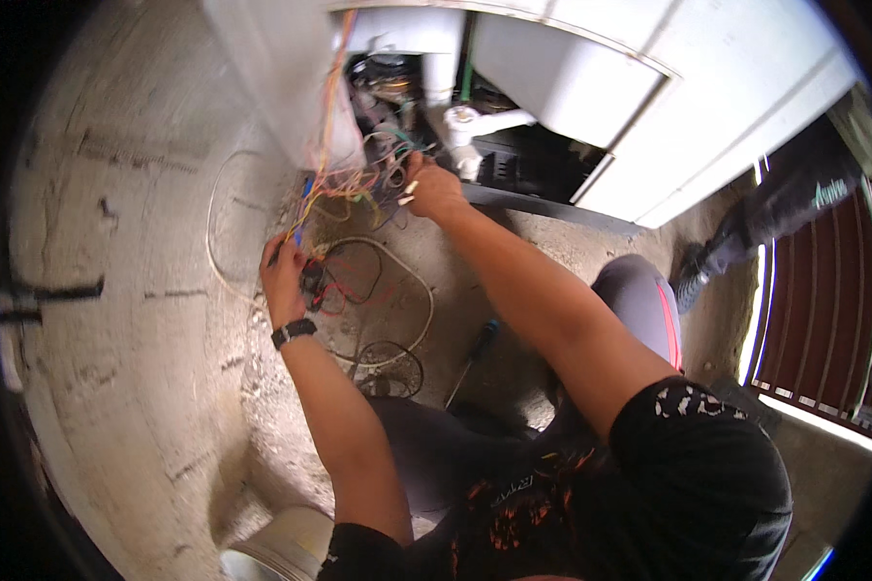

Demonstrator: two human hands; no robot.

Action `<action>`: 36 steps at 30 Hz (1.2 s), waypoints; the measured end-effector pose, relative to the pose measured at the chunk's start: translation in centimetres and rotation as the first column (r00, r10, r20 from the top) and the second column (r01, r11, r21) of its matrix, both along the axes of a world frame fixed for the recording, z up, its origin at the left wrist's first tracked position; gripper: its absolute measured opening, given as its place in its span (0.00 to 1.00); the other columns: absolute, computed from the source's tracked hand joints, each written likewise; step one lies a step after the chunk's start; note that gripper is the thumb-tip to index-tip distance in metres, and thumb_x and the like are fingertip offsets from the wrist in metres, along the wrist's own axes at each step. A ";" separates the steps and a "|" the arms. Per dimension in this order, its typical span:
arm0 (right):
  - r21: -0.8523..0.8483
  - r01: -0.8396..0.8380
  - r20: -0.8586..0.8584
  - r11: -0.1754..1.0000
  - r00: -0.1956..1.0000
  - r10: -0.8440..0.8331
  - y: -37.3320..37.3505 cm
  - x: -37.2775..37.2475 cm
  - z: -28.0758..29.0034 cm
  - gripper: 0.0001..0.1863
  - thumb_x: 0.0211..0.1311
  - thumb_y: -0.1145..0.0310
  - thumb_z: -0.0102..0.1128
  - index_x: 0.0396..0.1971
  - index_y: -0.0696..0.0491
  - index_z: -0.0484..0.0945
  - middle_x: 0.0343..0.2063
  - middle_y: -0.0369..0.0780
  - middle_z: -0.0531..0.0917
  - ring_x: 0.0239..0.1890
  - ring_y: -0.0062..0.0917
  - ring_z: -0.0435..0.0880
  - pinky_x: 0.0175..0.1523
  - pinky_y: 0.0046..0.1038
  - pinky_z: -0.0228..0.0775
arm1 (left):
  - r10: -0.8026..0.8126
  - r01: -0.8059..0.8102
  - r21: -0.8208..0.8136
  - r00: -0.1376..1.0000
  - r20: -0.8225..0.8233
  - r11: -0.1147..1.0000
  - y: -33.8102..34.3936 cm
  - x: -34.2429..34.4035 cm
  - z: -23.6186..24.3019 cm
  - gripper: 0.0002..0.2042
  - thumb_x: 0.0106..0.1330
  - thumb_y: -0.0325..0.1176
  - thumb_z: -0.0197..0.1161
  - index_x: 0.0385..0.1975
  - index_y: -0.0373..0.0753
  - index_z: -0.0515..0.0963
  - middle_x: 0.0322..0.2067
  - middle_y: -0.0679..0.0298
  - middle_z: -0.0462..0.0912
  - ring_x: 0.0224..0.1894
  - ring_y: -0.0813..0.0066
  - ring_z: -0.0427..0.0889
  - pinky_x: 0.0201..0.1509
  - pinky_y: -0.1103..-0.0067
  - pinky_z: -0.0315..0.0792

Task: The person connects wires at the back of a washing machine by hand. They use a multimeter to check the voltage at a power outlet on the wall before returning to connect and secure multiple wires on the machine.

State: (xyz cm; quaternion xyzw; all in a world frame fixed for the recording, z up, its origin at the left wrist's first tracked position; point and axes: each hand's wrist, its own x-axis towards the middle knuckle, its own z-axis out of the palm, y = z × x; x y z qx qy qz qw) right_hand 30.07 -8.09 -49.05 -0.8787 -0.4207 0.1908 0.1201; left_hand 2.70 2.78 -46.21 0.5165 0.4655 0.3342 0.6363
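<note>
A tangled bundle of coloured wires point(344, 184) hangs from the open underside of a white appliance point(562, 73). My left hand point(283, 279), with a dark watch on its wrist, has its fingers closed round wires at the bundle's lower left, beside a blue connector. Farther right, my right hand point(434, 189) is closed at the bundle's other side, close to the opening. Small white connectors point(409, 193) show against its fingers. Its fingertips are partly hidden among the wires. Inside the opening, a white plastic pipe fitting point(465, 131) stands just beyond my right hand.
A blue-handled screwdriver point(482, 339) lies on the concrete floor before my knees. Pale looped cable point(426, 290) and thin black cable point(417, 363) lie nearby. A rough concrete wall point(116, 368) rises on the left. A bucket point(279, 547) stands lower left; another person's leg point(746, 237) is at right.
</note>
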 end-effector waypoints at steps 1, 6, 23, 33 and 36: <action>-0.057 -0.063 -0.051 0.996 0.997 0.060 0.8 -0.5 0.5 0.31 0.68 0.61 0.55 0.64 0.61 0.59 0.57 0.55 0.78 0.57 0.44 0.83 0.57 0.40 0.78 | 0.017 -0.017 -0.020 1.000 -0.002 1.000 0.6 -1.2 -0.7 0.15 0.70 0.31 0.61 0.53 0.33 0.76 0.32 0.68 0.77 0.34 0.80 0.75 0.41 0.81 0.72; -0.067 -0.078 -0.118 0.995 0.991 0.070 2.1 -0.3 1.0 0.23 0.73 0.66 0.45 0.65 0.58 0.64 0.56 0.52 0.80 0.55 0.43 0.84 0.54 0.41 0.79 | -0.008 0.008 -0.036 1.000 0.016 0.999 1.2 -1.7 -2.6 0.14 0.72 0.31 0.60 0.54 0.34 0.75 0.32 0.68 0.76 0.34 0.79 0.75 0.44 0.78 0.76; 0.376 -0.031 0.197 0.926 0.979 -0.047 -8.0 -2.7 -2.2 0.14 0.63 0.67 0.54 0.46 0.53 0.80 0.46 0.46 0.80 0.44 0.41 0.84 0.46 0.39 0.81 | -0.134 0.131 -0.040 0.988 -0.077 0.991 -1.1 3.5 -3.1 0.18 0.68 0.33 0.65 0.54 0.33 0.73 0.37 0.63 0.82 0.39 0.76 0.81 0.45 0.78 0.77; 0.149 -0.433 -0.297 0.889 0.838 0.458 -9.1 5.1 5.1 0.25 0.70 0.51 0.59 0.59 0.51 0.78 0.53 0.47 0.83 0.53 0.44 0.83 0.59 0.41 0.74 | -0.405 0.395 -0.091 0.886 -0.227 0.914 -0.9 2.1 -2.9 0.24 0.63 0.42 0.71 0.54 0.34 0.78 0.44 0.59 0.86 0.50 0.69 0.82 0.54 0.74 0.74; 0.079 -0.323 -0.524 0.943 0.792 0.315 -8.3 4.1 7.7 0.25 0.71 0.53 0.59 0.60 0.52 0.77 0.50 0.46 0.85 0.46 0.38 0.87 0.54 0.38 0.77 | -0.400 0.456 0.032 0.812 -0.426 0.890 -0.2 0.2 -3.1 0.28 0.63 0.42 0.73 0.60 0.35 0.73 0.51 0.58 0.83 0.52 0.68 0.83 0.56 0.73 0.75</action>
